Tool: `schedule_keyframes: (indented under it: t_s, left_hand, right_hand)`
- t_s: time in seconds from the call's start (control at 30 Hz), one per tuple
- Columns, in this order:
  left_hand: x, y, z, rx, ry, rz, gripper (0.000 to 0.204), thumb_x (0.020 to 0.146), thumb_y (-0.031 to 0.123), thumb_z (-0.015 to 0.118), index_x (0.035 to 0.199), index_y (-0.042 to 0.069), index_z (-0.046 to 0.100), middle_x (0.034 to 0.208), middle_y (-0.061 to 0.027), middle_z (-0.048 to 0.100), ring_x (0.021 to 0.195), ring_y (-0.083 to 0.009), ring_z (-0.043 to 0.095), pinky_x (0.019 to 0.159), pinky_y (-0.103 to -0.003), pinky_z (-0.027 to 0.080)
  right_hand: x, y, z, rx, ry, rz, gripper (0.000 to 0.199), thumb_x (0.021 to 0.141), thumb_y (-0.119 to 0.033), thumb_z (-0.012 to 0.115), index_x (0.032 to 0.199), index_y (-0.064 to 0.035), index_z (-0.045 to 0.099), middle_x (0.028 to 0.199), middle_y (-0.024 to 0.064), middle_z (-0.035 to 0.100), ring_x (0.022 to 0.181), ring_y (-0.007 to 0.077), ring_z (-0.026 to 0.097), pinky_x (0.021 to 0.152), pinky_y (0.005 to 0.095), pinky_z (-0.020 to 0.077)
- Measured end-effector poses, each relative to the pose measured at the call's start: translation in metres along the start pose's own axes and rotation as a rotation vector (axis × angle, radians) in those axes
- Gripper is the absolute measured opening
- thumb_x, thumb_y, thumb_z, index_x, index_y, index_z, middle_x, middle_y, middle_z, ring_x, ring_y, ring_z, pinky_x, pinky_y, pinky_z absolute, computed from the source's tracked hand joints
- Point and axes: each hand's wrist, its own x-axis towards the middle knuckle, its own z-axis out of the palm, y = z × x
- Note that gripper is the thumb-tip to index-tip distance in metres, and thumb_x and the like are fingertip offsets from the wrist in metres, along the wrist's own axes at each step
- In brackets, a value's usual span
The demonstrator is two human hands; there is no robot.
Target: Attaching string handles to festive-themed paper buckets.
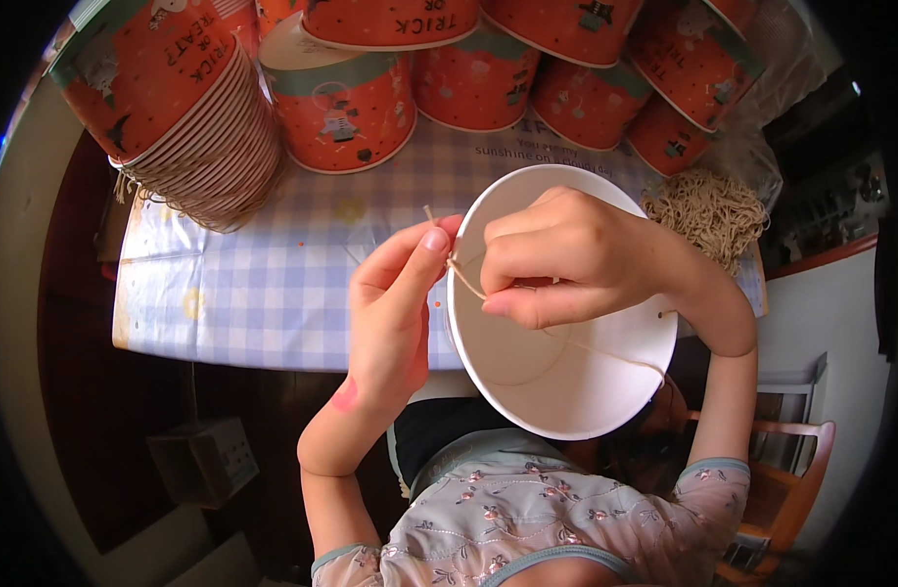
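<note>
A white-lined paper bucket [615, 382] is tilted at the table's front edge, its open mouth facing up toward me. At its left rim, a thin beige cord [465, 280] passes by the edge. My left hand [395, 284] pinches the cord's short end between thumb and forefinger, just outside the rim. Over the mouth, my right hand [561, 256] is closed on the same cord, its thumb and curled fingers pressed together. More cord trails across the inside wall to the right rim. A small hole shows in the right wall. What supports the bucket is hidden.
A nested stack of orange paper buckets [209, 147] with cords stands at the far left. Several more orange buckets [346, 117] line the back. A heap of beige cords [708, 215] lies at right on the checked tablecloth [273, 293]. A wooden chair [806, 479] stands lower right.
</note>
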Motion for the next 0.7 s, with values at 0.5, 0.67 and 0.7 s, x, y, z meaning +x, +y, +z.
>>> schedule_keyframes:
  t_s: [0.5, 0.67, 0.7]
  left_hand:
    - [0.007, 0.000, -0.011, 0.235, 0.038, 0.528, 0.007, 0.069, -0.002, 0.054, 0.075, -0.002, 0.053, 0.069, -0.0066, 0.055, 0.068, -0.0124, 0.053, 0.084, -0.028, 0.030]
    - [0.008, 0.005, -0.012, 0.389, -0.009, 0.557, 0.006, 0.067, -0.002, 0.055, 0.072, -0.001, 0.052, 0.069, -0.0054, 0.055, 0.067, -0.0121, 0.051, 0.086, -0.032, 0.026]
    - [0.008, 0.006, -0.012, 0.401, -0.022, 0.532, 0.006, 0.067, -0.002, 0.055, 0.072, -0.001, 0.052, 0.068, -0.0052, 0.055, 0.067, -0.0122, 0.051, 0.086, -0.032, 0.026]
  right_hand:
    - [0.011, 0.002, -0.009, -0.055, 0.151, 0.024, 0.013, 0.066, -0.013, 0.052, 0.063, -0.0006, 0.049, 0.056, 0.0088, 0.049, 0.052, 0.0216, 0.049, 0.047, 0.0297, 0.0374]
    - [0.011, 0.001, -0.013, -0.081, 0.161, 0.025, 0.012, 0.066, -0.013, 0.052, 0.062, -0.0015, 0.050, 0.055, 0.0081, 0.049, 0.052, 0.0210, 0.049, 0.047, 0.0295, 0.0377]
    - [0.011, 0.002, -0.013, -0.083, 0.170, 0.013, 0.012, 0.066, -0.013, 0.052, 0.062, -0.0017, 0.050, 0.055, 0.0078, 0.049, 0.052, 0.0207, 0.049, 0.047, 0.0296, 0.0376]
